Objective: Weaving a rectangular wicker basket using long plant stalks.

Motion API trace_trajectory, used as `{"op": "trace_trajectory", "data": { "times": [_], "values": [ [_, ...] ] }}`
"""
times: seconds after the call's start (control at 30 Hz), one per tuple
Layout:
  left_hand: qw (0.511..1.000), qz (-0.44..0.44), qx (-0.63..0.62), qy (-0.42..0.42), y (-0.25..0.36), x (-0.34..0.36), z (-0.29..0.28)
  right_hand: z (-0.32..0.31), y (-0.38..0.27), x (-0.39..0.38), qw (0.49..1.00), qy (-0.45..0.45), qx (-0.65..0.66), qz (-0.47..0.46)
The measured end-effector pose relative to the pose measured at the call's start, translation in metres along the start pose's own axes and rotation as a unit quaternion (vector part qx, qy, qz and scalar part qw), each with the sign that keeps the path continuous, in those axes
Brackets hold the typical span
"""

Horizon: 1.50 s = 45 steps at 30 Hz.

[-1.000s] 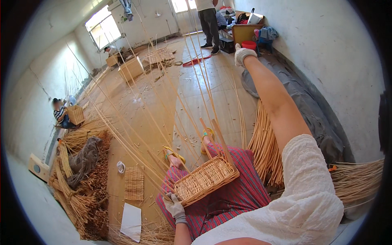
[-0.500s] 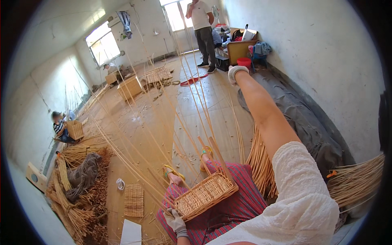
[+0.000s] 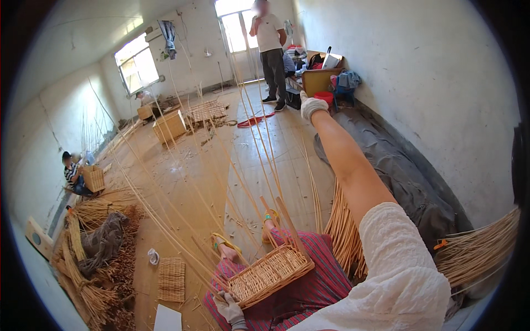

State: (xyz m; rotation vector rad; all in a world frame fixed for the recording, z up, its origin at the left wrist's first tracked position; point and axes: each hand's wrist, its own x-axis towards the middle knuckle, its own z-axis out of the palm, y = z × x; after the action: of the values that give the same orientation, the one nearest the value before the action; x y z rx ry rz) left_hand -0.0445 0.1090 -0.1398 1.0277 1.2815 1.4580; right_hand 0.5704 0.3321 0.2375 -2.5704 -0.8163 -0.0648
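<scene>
A shallow woven wicker basket [image 3: 270, 276] lies tilted across my lap, on the striped red and blue cloth [image 3: 309, 289] over my knees. Long thin wicker rods [image 3: 259, 138] rise from its far side, and flat wooden slats [image 3: 290, 226] stand up at its corners. My left hand [image 3: 227, 309], in a pale glove, is closed on the basket's near left corner. My right arm reaches far forward; my gloved right hand [image 3: 313, 107] has one finger stretched out. It appears to hold nothing, and its other fingers are partly hidden.
Bundles of wicker rods lie at left [image 3: 91, 289] and right [image 3: 480, 248]. A woven panel [image 3: 171, 279] and white sheet [image 3: 167, 318] lie on the floor. A person [image 3: 270, 49] stands ahead; another sits at left [image 3: 77, 174]. Dark cloth [image 3: 392, 154] runs along the right wall.
The view has shifted slightly, so the room sits lower and further left. My right hand has turned, and a finger now sticks out. My left hand still grips the basket's corner.
</scene>
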Motion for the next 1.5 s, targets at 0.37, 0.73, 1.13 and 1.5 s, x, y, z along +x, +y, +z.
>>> {"op": "trace_trajectory", "data": {
  "times": [0.37, 0.73, 1.13, 1.5],
  "values": [
    [0.999, -0.033, -0.041, -0.005, 0.000, 0.001, -0.005, 0.126, 0.077, -0.129, 0.875, -0.240, -0.080, -0.412],
    [0.989, -0.138, -0.048, -0.031, 0.011, 0.023, -0.009, 0.173, 0.196, -0.393, 0.788, -0.550, 0.113, -0.254],
    [0.995, -0.082, -0.058, 0.018, 0.004, 0.014, -0.002, 0.183, 0.209, -0.414, 0.824, -0.463, 0.233, -0.228],
    [0.995, -0.083, -0.034, 0.031, 0.002, 0.013, -0.001, 0.180, 0.209, -0.416, 0.801, -0.477, 0.286, -0.222]
  ]
}}
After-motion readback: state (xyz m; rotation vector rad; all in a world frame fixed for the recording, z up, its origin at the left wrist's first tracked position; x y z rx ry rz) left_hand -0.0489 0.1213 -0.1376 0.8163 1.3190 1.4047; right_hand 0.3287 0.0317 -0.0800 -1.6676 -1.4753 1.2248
